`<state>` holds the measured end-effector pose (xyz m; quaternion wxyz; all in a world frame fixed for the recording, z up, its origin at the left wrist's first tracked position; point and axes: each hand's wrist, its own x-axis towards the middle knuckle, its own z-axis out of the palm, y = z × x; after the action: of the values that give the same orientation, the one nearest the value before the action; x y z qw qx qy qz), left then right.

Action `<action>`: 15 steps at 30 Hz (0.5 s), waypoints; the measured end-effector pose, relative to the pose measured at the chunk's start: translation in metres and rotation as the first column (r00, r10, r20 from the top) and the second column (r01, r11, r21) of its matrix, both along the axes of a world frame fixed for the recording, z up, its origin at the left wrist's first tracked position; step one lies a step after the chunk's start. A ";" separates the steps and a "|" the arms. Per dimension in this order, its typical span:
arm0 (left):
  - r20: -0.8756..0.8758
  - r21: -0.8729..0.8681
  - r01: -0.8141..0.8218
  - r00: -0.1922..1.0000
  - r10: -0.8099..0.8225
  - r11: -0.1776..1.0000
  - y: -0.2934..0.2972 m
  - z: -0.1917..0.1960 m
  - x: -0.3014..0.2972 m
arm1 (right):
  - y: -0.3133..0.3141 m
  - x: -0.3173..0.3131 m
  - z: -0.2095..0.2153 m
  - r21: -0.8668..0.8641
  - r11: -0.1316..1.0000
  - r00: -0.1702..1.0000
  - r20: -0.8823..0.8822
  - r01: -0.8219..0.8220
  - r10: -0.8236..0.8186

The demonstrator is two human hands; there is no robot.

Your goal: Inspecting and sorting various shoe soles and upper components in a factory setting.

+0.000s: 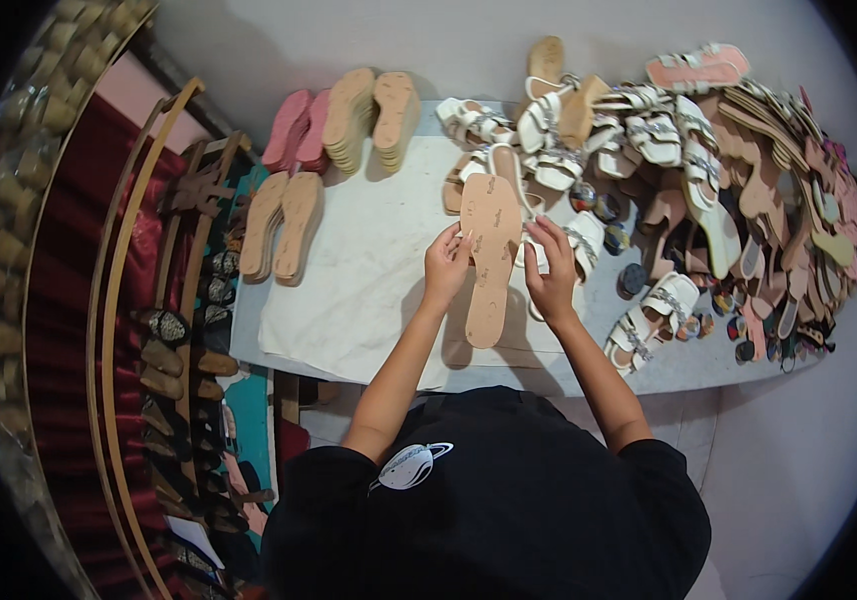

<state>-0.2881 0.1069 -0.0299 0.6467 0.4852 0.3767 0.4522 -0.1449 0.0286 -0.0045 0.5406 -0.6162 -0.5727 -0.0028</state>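
Note:
A tan sandal sole (490, 258) lies lengthwise on the white work table (369, 270), with a white strap sticking out near its top. My left hand (446, 262) pinches the sole's left edge. My right hand (552, 270) holds the right edge and the white strap there. Both forearms come up from the lower edge over my black shirt.
Stacks of tan soles (374, 115) and pink soles (294, 130) stand at the table's back left, two tan soles (284, 228) nearer. A heap of white strapped sandals (639, 140) and loose soles (779, 200) fills the right. Racks of shoes (184, 330) stand left.

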 end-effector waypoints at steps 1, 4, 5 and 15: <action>-0.005 0.005 -0.045 0.999 0.045 0.999 0.004 -0.001 -0.013 | 0.011 -0.011 -0.005 0.036 0.999 1.000 -0.006 -0.007 0.007; -0.029 0.011 -0.108 0.994 0.108 0.994 0.017 0.000 -0.051 | 0.032 -0.053 -0.012 -0.041 0.999 0.985 -0.174 -0.027 0.019; -0.029 0.011 -0.117 0.993 0.118 0.993 0.021 0.000 -0.061 | 0.038 -0.062 -0.026 -0.064 0.997 0.989 -0.147 -0.035 0.025; -0.107 0.093 -0.258 0.958 0.268 0.962 0.069 -0.038 -0.132 | 0.082 -0.163 -0.067 -0.134 0.970 0.887 -0.444 -0.202 0.124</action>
<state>-0.4196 0.1761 -0.0684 0.5379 0.4815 0.4577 0.5189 -0.3075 0.1102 -0.0715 0.5959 -0.5963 -0.4861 0.2303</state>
